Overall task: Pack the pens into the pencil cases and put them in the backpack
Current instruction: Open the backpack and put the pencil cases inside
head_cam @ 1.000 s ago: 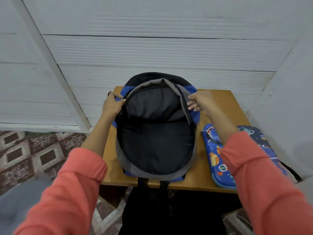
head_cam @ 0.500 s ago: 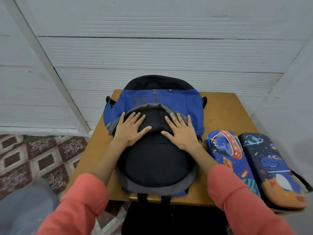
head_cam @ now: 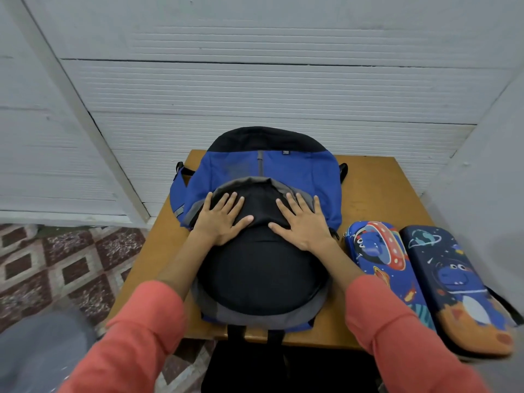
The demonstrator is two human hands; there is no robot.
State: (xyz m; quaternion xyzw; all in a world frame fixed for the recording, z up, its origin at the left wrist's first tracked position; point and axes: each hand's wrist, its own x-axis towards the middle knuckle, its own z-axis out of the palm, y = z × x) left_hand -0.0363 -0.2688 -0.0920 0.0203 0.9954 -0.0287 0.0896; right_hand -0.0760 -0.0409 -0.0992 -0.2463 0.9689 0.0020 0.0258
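A blue, black and grey backpack (head_cam: 263,171) lies flat on the small wooden table (head_cam: 374,194). Its black inner flap is folded down towards me. My left hand (head_cam: 222,218) and my right hand (head_cam: 302,221) press flat on that flap, fingers spread. Two closed pencil cases lie side by side to the right of the backpack: a bright blue one with a flying saucer print (head_cam: 382,262) and a dark navy one with a dinosaur print (head_cam: 459,287). No pens are in sight.
White panelled walls (head_cam: 255,89) close in behind and on both sides of the table. A patterned tiled floor (head_cam: 56,265) shows at the left. The navy pencil case overhangs the table's front right corner.
A second ago both hands held the backpack's opening apart. They have since pushed the flap down flat and stayed there. The view shifted and a second pencil case came into sight.
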